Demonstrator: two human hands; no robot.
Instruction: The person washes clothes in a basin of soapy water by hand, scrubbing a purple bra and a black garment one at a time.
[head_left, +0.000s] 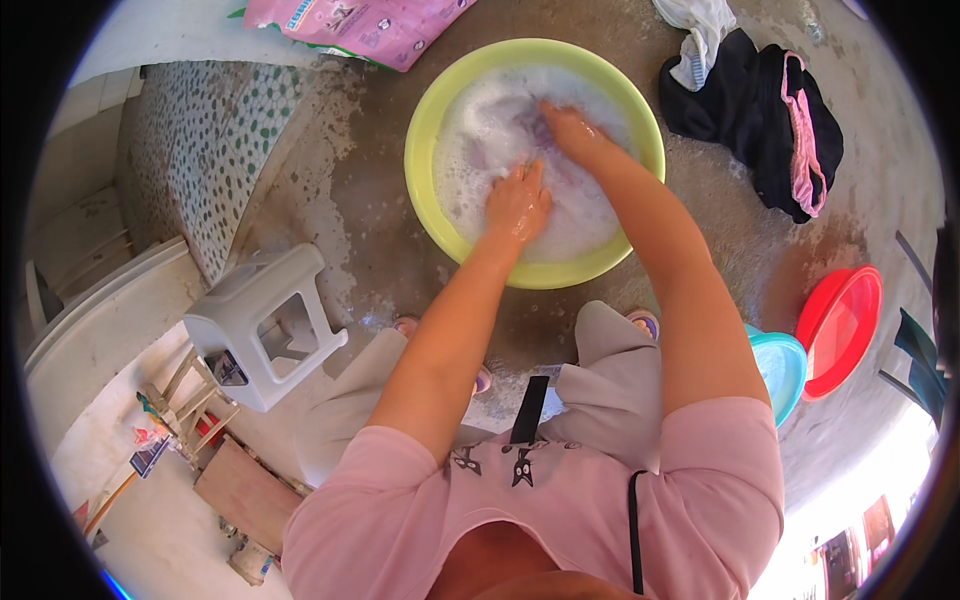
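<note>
A yellow-green plastic basin (421, 176) stands on the floor before me, filled with foamy water (461, 206). Pale purple, wet cloth (541, 136) shows in patches through the suds. My left hand (519, 204) is over the near part of the basin, fingers pointing away from me and their tips at the foam. Farther in and to the right, my right hand (576, 135) reaches into the suds beside the cloth, its fingers partly covered. Both hands are wet. Foam hides whether either hand grips the cloth.
A pink printed bag (367, 26) lies beyond the basin. Black clothing (727, 112), a pink garment (804, 142) and white cloth (701, 34) lie on the floor at right. Red (814, 337) and turquoise (787, 375) basins stand near my right arm; a grey plastic stool (262, 330) is at left.
</note>
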